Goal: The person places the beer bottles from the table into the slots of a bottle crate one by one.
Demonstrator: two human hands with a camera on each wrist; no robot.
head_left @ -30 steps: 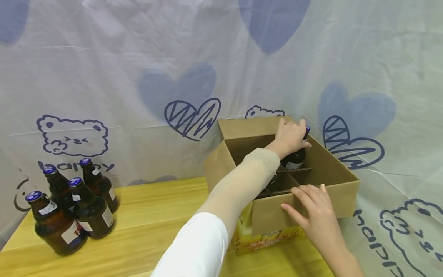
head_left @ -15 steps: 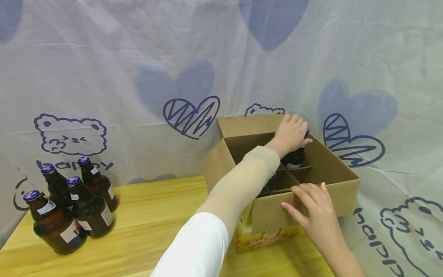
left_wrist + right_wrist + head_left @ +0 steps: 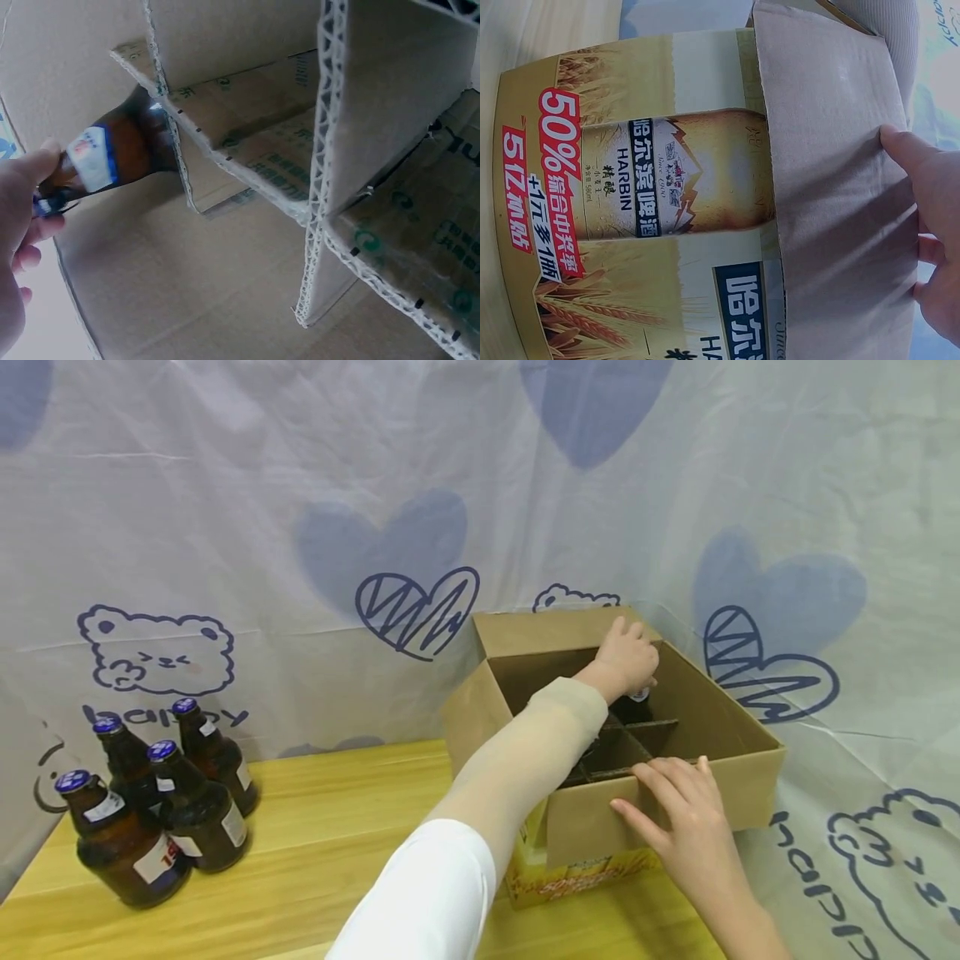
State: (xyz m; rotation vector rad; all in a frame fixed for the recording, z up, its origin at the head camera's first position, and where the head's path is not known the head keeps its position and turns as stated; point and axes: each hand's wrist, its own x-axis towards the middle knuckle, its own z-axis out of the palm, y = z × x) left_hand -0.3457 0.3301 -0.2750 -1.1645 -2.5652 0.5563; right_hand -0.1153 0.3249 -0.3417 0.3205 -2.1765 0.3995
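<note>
My left hand (image 3: 628,658) reaches into the far right part of an open cardboard box (image 3: 738,789). In the left wrist view its thumb and fingers pinch the capped neck of a brown beer bottle (image 3: 127,146). The bottle's lower part sits down in a compartment, hidden behind the cardboard divider (image 3: 255,135). My right hand (image 3: 686,810) rests on the box's near edge, fingers over the top and thumb against the folded-down flap (image 3: 592,827). The right wrist view shows that thumb on the flap (image 3: 832,150), beside the printed beer picture on the box's side.
Several brown bottles with blue caps, one of them the front bottle (image 3: 138,852), stand grouped at the left of the wooden table (image 3: 337,827). A patterned cloth (image 3: 300,460) hangs close behind the table and box. Another flap (image 3: 476,714) sticks out on the box's left.
My left hand has lowered the bottle deeper into the box; its cap and neck, seen beside the hand before, are now covered by it. The right hand stays on the near edge.
</note>
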